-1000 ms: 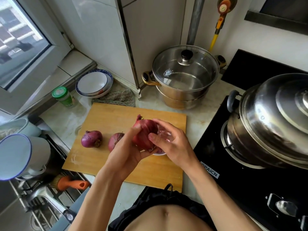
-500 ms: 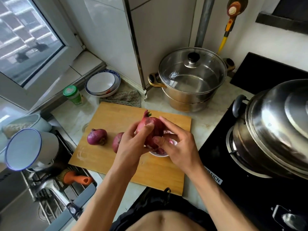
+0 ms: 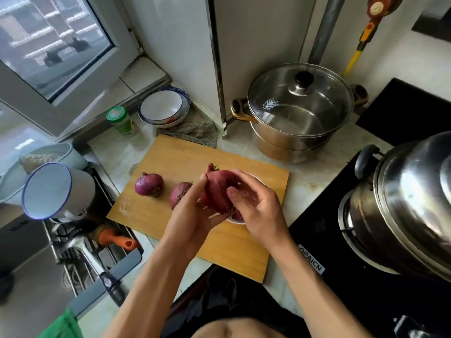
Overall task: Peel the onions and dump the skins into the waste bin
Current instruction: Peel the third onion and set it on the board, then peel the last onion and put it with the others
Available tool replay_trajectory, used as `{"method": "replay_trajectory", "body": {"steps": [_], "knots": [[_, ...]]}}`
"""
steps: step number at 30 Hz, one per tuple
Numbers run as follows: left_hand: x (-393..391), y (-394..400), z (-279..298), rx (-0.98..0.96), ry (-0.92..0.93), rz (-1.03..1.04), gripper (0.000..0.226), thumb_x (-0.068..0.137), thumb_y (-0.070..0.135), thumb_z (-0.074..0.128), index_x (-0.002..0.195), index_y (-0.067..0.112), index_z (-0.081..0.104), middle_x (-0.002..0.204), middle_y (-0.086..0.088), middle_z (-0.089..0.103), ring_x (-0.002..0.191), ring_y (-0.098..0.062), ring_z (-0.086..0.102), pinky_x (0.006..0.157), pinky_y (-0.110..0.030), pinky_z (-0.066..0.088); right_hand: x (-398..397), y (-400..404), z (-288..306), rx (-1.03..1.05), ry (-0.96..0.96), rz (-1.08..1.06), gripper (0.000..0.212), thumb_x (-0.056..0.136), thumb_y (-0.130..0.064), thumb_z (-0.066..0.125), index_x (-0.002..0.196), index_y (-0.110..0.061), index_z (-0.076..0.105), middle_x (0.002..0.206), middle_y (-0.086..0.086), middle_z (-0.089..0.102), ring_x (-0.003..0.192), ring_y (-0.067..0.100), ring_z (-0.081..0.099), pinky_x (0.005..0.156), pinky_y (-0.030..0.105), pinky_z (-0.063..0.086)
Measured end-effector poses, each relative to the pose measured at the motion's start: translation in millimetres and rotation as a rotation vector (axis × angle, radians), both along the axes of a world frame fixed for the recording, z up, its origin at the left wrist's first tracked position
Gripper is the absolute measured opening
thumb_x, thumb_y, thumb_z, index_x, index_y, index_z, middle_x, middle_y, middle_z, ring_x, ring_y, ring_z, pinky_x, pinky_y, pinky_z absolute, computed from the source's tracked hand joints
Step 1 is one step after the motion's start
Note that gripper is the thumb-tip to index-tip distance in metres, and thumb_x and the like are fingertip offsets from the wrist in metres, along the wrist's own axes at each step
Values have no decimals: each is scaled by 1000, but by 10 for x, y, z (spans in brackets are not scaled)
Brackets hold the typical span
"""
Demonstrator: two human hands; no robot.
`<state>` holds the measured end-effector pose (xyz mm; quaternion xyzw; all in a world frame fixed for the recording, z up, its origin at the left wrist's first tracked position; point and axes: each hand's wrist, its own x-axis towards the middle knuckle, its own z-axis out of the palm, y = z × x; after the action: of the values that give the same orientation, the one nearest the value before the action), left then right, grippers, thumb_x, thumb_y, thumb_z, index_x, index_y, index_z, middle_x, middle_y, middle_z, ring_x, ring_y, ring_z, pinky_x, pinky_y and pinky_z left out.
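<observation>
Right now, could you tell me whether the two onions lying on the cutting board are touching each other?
Apart. The head view shows bare cutting board between the left onion and the second onion, part hidden behind the left hand.

The onion in hand (image 3: 218, 191) is dark reddish-purple, with a bit of green at its tip. The two onions on the board, the left onion (image 3: 148, 184) and the middle onion (image 3: 179, 196), are purple with a paler sheen. The cutting board (image 3: 170, 154) is honey-yellow wood. The bowl (image 3: 163, 109) is white inside with a blue patterned rim. The small jar (image 3: 119, 120) has a green lid. The mug (image 3: 56, 191) is white with a blue rim. The brush handle (image 3: 117, 239) is orange. The pot (image 3: 300, 111) is silver with what look like golden handles, and the stove (image 3: 324, 230) is black.
</observation>
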<state>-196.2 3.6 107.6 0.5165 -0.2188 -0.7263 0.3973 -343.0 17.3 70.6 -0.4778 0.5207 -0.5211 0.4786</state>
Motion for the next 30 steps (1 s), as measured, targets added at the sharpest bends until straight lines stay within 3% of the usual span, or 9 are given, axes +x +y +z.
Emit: {"method": "replay_trajectory", "body": {"steps": [3,6,9,11,16,20,24,28,30], "knots": [[107,3,6,-67,-13,-118,49,93,33,67,138,13,62,134,-18,67,123,-35,65,102,-47,56,-15,17,-16,15,-16,5,40,91,-23,71,130,-18,63,118,-12,69,111,5,66,92,20,51],[164,-36,26,-72,-99,-89,51,80,27,74,128,12,67,123,-18,72,109,-31,72,87,-40,61,2,-33,-8,69,89,35,37,93,-26,70,128,-17,66,118,-8,71,110,5,66,96,26,53],[356,-225,35,-98,-305,-18,53,79,19,81,129,15,66,118,-12,74,105,-30,73,83,-41,62,13,-120,-22,127,224,20,19,95,-20,67,113,-18,74,106,-9,75,100,2,68,93,28,55],[533,-464,62,-149,-458,-30,57,80,16,83,133,21,63,119,-5,71,104,-26,72,79,-35,61,-20,-172,-20,163,288,23,13,94,-18,68,104,-18,76,97,-11,74,92,-1,67,87,19,53],[774,-1018,12,-268,-795,-305,57,75,12,89,122,31,63,107,1,66,88,-13,66,79,-29,57,128,-224,-28,225,398,27,13,94,-21,67,104,-17,75,96,-10,73,88,-6,63,76,6,47],[802,-1309,-216,-387,-1053,-517,67,72,19,92,132,25,63,115,-6,65,99,-22,62,78,-26,50,296,-262,-20,258,452,65,16,95,-20,66,108,-14,74,94,-10,69,84,-6,60,74,4,44],[906,-1554,-484,-472,-1222,-657,74,68,24,94,134,19,62,122,-11,65,104,-25,57,85,-34,49,475,-274,-59,272,521,-7,13,93,-28,67,102,-24,75,94,-14,72,91,-1,65,86,20,50],[1002,-1650,-665,-525,-1248,-766,79,73,22,90,143,20,55,125,-15,61,100,-23,53,83,-33,45,643,-280,-65,324,511,-39,16,95,-22,66,106,-14,74,94,-9,70,83,-8,59,72,3,44],[1042,-1653,-639,-571,-1242,-782,79,77,21,87,148,20,51,129,-17,62,109,-29,57,90,-35,47,745,-272,-84,337,498,-58,16,95,-19,65,107,-10,73,95,-6,69,83,-7,58,71,2,43]]}}
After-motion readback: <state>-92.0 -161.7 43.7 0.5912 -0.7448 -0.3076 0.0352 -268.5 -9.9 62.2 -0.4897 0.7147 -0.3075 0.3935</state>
